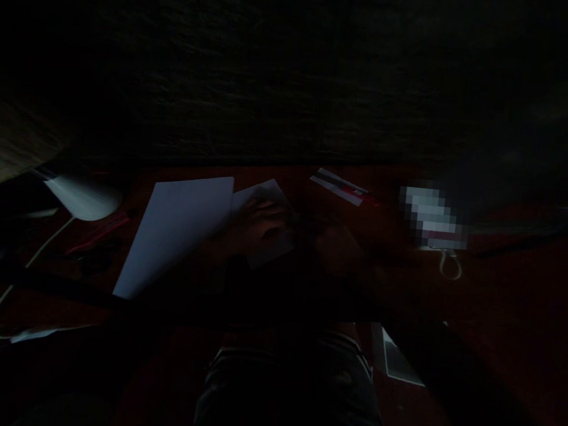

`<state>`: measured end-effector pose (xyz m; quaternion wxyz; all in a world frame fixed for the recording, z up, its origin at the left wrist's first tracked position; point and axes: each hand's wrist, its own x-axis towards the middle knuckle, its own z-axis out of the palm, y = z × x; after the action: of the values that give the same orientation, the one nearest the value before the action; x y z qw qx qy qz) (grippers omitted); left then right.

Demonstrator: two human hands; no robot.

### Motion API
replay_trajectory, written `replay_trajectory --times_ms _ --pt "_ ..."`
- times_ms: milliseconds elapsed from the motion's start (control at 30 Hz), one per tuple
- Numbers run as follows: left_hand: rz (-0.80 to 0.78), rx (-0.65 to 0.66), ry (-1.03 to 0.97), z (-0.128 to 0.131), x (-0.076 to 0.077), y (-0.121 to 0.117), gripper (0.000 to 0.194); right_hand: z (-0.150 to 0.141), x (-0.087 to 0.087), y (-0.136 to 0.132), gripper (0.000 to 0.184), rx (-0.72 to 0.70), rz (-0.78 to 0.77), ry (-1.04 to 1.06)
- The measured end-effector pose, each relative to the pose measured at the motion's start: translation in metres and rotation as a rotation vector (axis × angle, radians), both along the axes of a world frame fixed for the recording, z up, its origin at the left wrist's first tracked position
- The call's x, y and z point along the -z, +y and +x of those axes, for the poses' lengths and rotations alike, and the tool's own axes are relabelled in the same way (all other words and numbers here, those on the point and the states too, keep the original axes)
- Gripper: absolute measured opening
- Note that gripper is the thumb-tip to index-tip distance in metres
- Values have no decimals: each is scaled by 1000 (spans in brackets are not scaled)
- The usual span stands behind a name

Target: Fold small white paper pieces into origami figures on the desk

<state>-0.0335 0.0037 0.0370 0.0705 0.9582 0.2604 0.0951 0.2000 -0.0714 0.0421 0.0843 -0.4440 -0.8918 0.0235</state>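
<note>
The scene is very dark. My left hand (pixel 261 222) lies on a small sheet of paper (pixel 266 257), its fingers spread over the upper part. Just left of it, partly under my forearm, is a larger white sheet (pixel 185 220). To the right of the small sheet, my right hand (pixel 340 246) is a dim, smeared shape low over the table. Its fingers cannot be made out, nor whether anything is in them. Beyond it, a paper strip (pixel 325 176) lies at a slant with a red item (pixel 353 192) on top, too dim to name.
The reddish table (pixel 388 276) runs along a dark wall (pixel 275 91). At left are a white cone-shaped thing (pixel 84 197), a pale cable (pixel 42 247) and a long red object (pixel 98 232). A pixelated pale item (pixel 434 217) with a looped cord (pixel 451 266) lies at right.
</note>
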Motion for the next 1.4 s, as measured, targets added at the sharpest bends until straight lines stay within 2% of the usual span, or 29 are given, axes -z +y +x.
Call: replay_trajectory --times_ms 200,400,533,667,867,1133,1233,1400 --pt "17 -30 -8 2 3 0 34 -4 6 1 43 7 9 59" --pt "100 -102 -68 5 2 -2 38 -1 1 2 44 70 34 11" --pt "90 -38 -42 7 0 -7 28 3 1 4 44 101 54 -9" --pt "8 14 -82 9 4 -9 31 11 4 11 32 105 79 58" --pt "-180 65 -245 9 12 -6 30 25 9 21 28 19 -72 234" --pt "-147 133 -217 9 13 2 31 31 14 23 24 -17 -141 304" --pt "-137 164 -188 8 11 5 29 35 11 24 29 -46 -178 297" --pt "-191 224 -271 6 15 9 36 40 11 23 37 -28 -201 298"
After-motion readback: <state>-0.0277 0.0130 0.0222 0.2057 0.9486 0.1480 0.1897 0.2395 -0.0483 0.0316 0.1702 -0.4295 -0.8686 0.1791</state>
